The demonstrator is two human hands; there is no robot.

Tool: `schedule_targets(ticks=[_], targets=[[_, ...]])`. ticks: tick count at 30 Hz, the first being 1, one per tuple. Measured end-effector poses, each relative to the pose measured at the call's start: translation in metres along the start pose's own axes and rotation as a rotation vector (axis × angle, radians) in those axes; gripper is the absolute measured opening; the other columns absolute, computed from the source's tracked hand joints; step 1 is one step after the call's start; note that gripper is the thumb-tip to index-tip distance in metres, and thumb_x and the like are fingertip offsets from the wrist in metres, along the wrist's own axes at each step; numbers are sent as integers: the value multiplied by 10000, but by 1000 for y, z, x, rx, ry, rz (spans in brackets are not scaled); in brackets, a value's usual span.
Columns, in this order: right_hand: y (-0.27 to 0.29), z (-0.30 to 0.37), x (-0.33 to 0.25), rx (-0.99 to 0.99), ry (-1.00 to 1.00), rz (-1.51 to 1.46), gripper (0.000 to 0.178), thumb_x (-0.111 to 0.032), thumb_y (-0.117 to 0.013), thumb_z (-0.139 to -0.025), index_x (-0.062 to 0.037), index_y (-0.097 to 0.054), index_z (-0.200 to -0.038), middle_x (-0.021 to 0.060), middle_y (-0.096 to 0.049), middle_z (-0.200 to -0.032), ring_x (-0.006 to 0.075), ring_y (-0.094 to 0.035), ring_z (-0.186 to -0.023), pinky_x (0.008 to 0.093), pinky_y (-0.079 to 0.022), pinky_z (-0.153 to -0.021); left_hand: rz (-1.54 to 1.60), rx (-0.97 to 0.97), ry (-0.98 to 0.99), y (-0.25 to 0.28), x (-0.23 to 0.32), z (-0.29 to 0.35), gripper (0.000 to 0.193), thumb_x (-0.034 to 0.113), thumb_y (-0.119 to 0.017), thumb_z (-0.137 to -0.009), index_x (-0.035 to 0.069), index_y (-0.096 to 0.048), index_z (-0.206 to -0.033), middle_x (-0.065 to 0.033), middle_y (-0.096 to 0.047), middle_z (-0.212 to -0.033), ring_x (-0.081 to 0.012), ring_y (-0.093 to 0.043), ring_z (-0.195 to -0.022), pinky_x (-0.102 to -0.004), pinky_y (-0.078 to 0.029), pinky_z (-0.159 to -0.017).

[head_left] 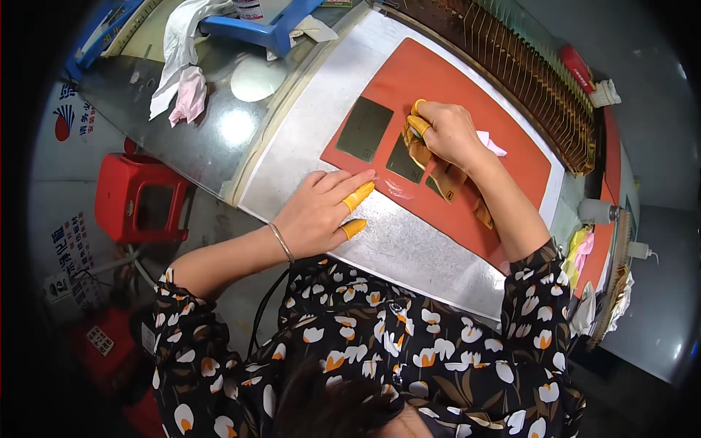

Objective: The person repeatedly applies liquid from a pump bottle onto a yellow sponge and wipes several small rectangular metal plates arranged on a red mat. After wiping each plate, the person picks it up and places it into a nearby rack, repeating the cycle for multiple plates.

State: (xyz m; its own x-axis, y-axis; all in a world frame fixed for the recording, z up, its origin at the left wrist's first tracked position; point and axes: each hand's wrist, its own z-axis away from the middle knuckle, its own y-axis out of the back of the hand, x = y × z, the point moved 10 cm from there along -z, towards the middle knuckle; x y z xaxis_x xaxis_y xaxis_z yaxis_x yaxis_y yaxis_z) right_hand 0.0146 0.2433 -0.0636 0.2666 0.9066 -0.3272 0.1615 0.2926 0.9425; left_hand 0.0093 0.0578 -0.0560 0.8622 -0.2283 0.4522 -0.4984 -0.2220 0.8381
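My left hand (325, 208), with yellow finger cots on two fingers, lies with its fingers stretched out at the near edge of an orange-red mat (431, 77). A wet-looking smear shows on the mat by its fingertips. My right hand (447, 131) is curled closed over the mat, also with yellow finger cots. What its fingers hold, if anything, is hidden. Below it lies a dark, glossy rectangular plate (400, 165), partly covered by the hand. Another dark plate (365, 128) lies to its left. More shiny plates (445, 182) extend rightward under my forearm, showing golden-brown patches.
A slotted rack (526, 69) with several upright plates runs along the far right side. White cloth (179, 55), pink cloth (188, 95) and a blue tray (274, 33) lie at the far left. A red stool (139, 197) stands left; bottles (597, 212) are at right.
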Motion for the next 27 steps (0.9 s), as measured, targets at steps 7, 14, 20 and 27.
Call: schedule_targets(ticks=[7,14,20,27], targets=[[-1,4,-11,10,120,-41,102,-46,-546,-682,-69,-588,-771,135,-630,-737,348,-603,-704,442,-480,-633,9,-31,20,-2,0,2,496,163,-700,-711,-7,-542,-1150,-98,-437,-1369,-279,-489,-1081,-378,-383,-894],[-4,10,-27,-16,201,-79,94,-116,-584,-796,-29,-566,-765,143,-598,-717,346,-589,-673,414,-468,-601,25,-18,18,-2,-1,1,484,162,-698,-714,-5,-548,-1144,-103,-453,-1352,-283,-495,-1078,-382,-388,-889],[-7,20,-42,-43,298,-23,53,-63,-599,-709,-44,-563,-743,139,-593,-719,342,-588,-665,417,-464,-572,7,-13,5,-1,-1,2,488,155,-697,-714,-8,-542,-1147,-103,-452,-1353,-281,-499,-1071,-380,-387,-888],[2,15,-23,-5,198,-64,38,-59,-581,-759,-29,-558,-756,151,-587,-684,325,-593,-642,405,-471,-571,-17,-58,15,-5,-3,2,485,227,-658,-756,-3,-540,-1167,-99,-438,-1361,-255,-472,-1114,-378,-365,-914]])
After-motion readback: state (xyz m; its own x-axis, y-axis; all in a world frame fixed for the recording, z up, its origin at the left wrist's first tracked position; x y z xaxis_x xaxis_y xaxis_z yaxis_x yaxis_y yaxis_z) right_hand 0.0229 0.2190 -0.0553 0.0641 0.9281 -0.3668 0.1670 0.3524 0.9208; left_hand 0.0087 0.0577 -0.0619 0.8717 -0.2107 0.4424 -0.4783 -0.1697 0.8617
